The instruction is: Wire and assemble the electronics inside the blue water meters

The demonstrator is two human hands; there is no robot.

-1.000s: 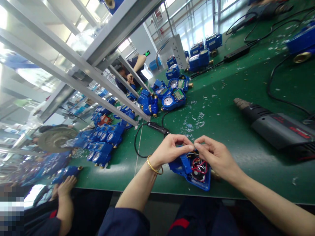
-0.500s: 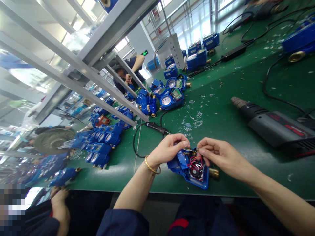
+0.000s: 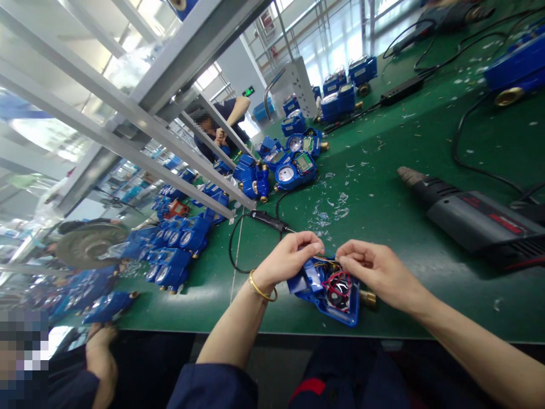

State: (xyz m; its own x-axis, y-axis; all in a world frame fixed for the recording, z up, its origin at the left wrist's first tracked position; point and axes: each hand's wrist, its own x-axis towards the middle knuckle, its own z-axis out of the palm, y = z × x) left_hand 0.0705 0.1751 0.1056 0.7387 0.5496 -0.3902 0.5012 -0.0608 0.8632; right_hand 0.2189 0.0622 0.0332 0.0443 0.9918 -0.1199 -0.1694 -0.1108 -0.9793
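Wiring stage in hand: an opened blue water meter [image 3: 327, 304] lying near the front edge of the green table [image 3: 409, 318], between both hands, with red and black wires [image 3: 336, 282] and a round black part [image 3: 339, 300] exposed and a brass pipe end [image 3: 368, 298] sticking out to the right. Left hand [image 3: 286, 259] curled over the upper rim of the casing, fingers bent inward, any firm hold impossible to confirm from this view. Right hand [image 3: 374, 268] coming in from the other side, fingertips [image 3: 343, 258] pinched together at the thin wires, with no telling whether a wire sits between them. Any further work on those bunched wires calling for small, careful finger movements. Little margin between the meter and the table's front edge, but open green surface behind it, strewn with plastic clippings [image 3: 330, 207]. Just beyond the left hand, a black-handled soldering iron [image 3: 268, 220] on its cord; off to the right, well apart, a dark power drill [image 3: 472, 218]. Farther up the table, a cluster of blue meters [image 3: 296, 173]; at far left, a co-worker's hand [image 3: 100, 352] beside another meter [image 3: 108, 307].
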